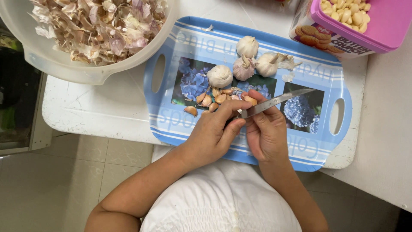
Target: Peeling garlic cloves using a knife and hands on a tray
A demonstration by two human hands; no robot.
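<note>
Over the near edge of the blue tray (pixel 171 124), both hands meet at the picture's centre. Left hand (pixel 212 135) curled, thumb and fingers closed around a knife (pixel 274 102); the blade runs out toward 2 o'clock, flat and bare above the tray's flower print. Right hand (pixel 266 133) half closed, fingertips pinching a garlic clove (pixel 250 100) just beside the base of the blade, touching or nearly so; cannot tell which.

Loose unpeeled cloves (pixel 210 99) lie scattered at 10 o'clock from the hands, on the tray. Four whole garlic bulbs (pixel 244 64) sit in a cluster at 12 o'clock, further up the tray, some touching each other.

Large pale bowl (pixel 51 64) heaped with papery garlic skins (pixel 98 25) at 10 o'clock, off the tray, on the white table (pixel 98 111). Pink tub (pixel 386 30) of peeled cloves (pixel 347 13) at 2 o'clock, resting on a biscuit box (pixel 326 43).
</note>
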